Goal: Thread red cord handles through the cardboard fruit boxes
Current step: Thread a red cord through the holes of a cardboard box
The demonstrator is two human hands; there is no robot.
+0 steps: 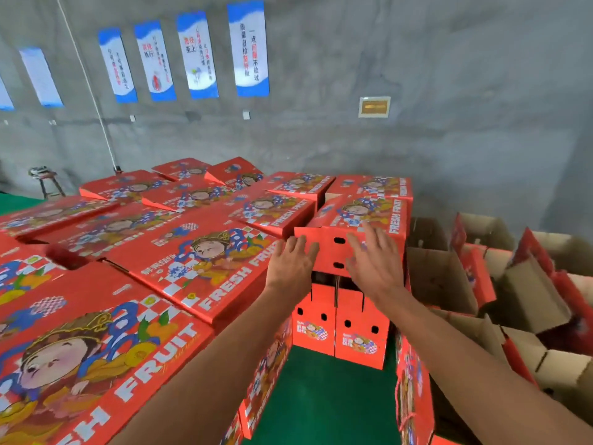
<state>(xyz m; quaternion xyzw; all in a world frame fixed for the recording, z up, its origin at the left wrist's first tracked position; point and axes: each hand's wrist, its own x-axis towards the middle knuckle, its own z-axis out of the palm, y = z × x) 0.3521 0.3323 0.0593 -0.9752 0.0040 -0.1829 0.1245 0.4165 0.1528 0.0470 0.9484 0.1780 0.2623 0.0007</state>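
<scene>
The fruit box, centre-right of the frame on top of a stack, is light, stiff cardboard, easy to dent, so I'd grab it by the side edges. Both hands are spread wide, holding nothing: left hand and right hand look to be touching its holed front flap, hard to say. No red cord in either.

Packing warehouse: stacked fruit boxes

Grey concrete wall with blue banners, green floor.
</scene>
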